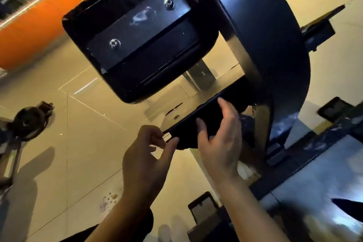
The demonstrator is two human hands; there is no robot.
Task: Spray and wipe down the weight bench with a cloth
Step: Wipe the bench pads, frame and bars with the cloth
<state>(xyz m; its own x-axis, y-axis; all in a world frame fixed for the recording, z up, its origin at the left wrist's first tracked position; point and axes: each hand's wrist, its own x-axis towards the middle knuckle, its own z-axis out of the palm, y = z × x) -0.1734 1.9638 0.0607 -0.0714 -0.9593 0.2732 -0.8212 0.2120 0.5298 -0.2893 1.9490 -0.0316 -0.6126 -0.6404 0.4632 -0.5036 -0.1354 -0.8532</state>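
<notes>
- Weight bench [265,49]: viewed from low and close, tilted. A black pad [137,45] with a metal backing plate and two bolts shows its underside; it is fixed to a broad, curved dark steel frame.
- A second, flat black pad edge [196,122] runs just below the first pad; both hands are at it.
- Right hand [220,143]: fingers extended and slightly curved over this lower pad edge, thumb underneath. Grip looks like a light hold on the edge; cannot tell how firm it is.
- Left hand [145,155]: just left of the lower pad's end, fingers curled, thumb and forefinger nearly meeting. Cannot tell whether this grip pinches anything; nothing visible between them.
- Cloth and spray bottle: neither identifiable in view. A dark mass under the right hand could be pad or cloth; too dark to tell.
- Smear on the metal plate of the upper pad, possibly residue or reflection.
- Progress, as judged: indeterminate. No wet sheen or wipe trail to confirm spraying is done. Hands appear to be adjusting or reaching the underside region, so wiping of the pads likely remains.
- Surroundings: pale floor [88,143] beneath the bench, orange wall panel [39,25] beyond the upper pad, dark equipment [29,122] on the floor left of the hands.
</notes>
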